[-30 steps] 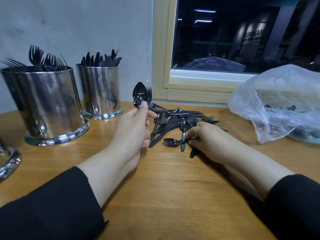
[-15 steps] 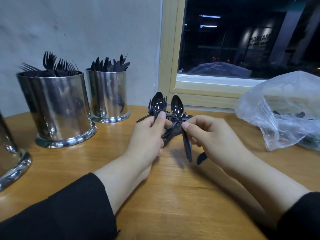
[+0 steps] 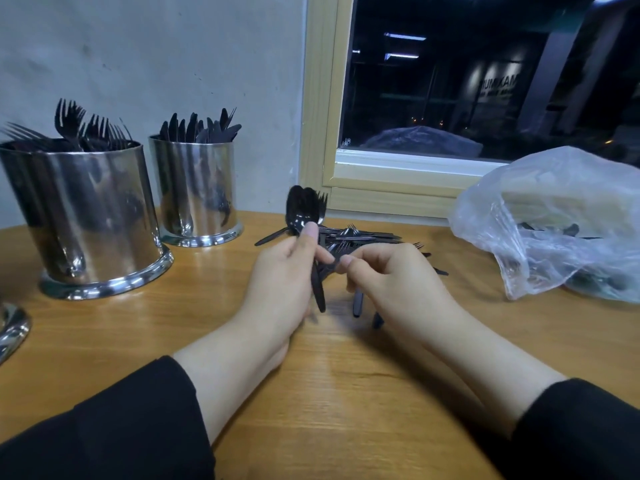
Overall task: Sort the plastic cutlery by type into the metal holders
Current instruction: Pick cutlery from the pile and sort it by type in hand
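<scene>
Left hand (image 3: 280, 271) grips a bundle of black plastic spoons (image 3: 303, 211), bowls up, handles running down through the palm; thumb clamps them just under the bowls. Looks like it serves as a collector, so spoons stack in one fist and go to a holder in a single trip, not one by one. A fork's tines seem to poke out behind the bowls, so the bundle may not be pure spoons.

Right hand (image 3: 391, 278) sits just beside it, fingers (image 3: 346, 263) curled and pinched together at the bundle's stems. Whether they hold a piece or only touch the bundle, cannot tell; dark handles stick out below that hand.

Loose pile of black plastic cutlery (image 3: 360, 237) lies on the wooden tabletop (image 3: 329, 393) directly behind both hands, forks and handles crossed, still unsorted.

Large shiny metal cylinder holder (image 3: 86, 216) at left holds forks, tines up. Smaller shiny metal holder (image 3: 197, 192) behind it holds what look like knives. A third metal base (image 3: 12, 327) is cut off at the left edge; likely the spoon holder, contents not visible.

Crumpled clear plastic bag (image 3: 554, 223) at right holds more dark cutlery.

All pieces are thin, glossy black and light; they tangle easily.
</scene>
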Motion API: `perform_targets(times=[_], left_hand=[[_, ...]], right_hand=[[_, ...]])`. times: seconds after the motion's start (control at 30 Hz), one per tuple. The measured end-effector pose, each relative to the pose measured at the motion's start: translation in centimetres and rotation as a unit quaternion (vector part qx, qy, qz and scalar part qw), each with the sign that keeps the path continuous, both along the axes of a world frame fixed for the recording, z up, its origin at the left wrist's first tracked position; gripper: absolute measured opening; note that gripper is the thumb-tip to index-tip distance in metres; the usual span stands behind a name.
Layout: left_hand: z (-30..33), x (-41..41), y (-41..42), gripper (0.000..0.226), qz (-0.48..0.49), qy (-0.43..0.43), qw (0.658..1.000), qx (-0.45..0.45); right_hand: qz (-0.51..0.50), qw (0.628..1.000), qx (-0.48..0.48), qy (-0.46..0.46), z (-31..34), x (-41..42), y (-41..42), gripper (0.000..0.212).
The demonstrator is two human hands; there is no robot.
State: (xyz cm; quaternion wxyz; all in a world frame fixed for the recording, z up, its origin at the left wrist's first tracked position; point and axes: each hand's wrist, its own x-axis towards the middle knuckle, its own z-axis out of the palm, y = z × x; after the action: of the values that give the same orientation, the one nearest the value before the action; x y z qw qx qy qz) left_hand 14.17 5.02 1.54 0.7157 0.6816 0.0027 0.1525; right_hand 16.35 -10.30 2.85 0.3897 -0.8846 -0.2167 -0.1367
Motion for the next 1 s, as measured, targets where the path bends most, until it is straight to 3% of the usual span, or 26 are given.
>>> perform_targets(times=[0.1,0.17,0.23,0.43,0.57,0.67,0.73,0.83,1.0], left_hand=[[0.3,-0.1,0.3,0.054,0.037,-0.013,0.999,0.017],[0.4,-0.1,0.3,0.052,0.036,-0.010,0.999,0.009],[0.5,-0.2,0.2,0.048,0.014,-0.004,0.999,-0.031],[0.4,-0.3,-0.1,0.038,-0.015,0.010,0.999,-0.040],[0.4,-0.4,-0.1,0.035,-0.023,0.013,0.999,-0.040],[0.3,-0.3,0.1,0.038,-0.018,0.012,0.999,-0.033],[0.2,-0.2,0.1,0.039,-0.015,0.013,0.999,-0.042],[0.2,0.0,0.1,0.040,-0.015,0.014,0.998,-0.061],[0.2,0.0,0.2,0.041,-0.012,0.019,0.995,-0.100]], right_hand=[[-0.058,0.988,-0.138,-0.025,-0.9,1.5,-0.9,0.016],[-0.072,0.971,-0.229,-0.010,-1.6,2.4,-1.4,0.026],[-0.078,0.967,-0.244,0.009,-2.2,2.7,-1.5,0.026],[-0.069,0.978,-0.195,0.015,-2.5,2.5,-0.8,0.008],[-0.081,0.984,-0.154,0.036,-2.4,2.5,-0.9,0.009],[-0.104,0.993,-0.056,0.030,-2.1,2.4,-0.9,0.013],[-0.112,0.993,0.031,-0.024,-1.7,2.2,-0.8,0.013],[-0.050,0.981,0.181,-0.049,-0.9,1.0,-0.1,0.009],[0.054,0.970,0.236,-0.024,-0.9,-1.0,1.8,0.020]])
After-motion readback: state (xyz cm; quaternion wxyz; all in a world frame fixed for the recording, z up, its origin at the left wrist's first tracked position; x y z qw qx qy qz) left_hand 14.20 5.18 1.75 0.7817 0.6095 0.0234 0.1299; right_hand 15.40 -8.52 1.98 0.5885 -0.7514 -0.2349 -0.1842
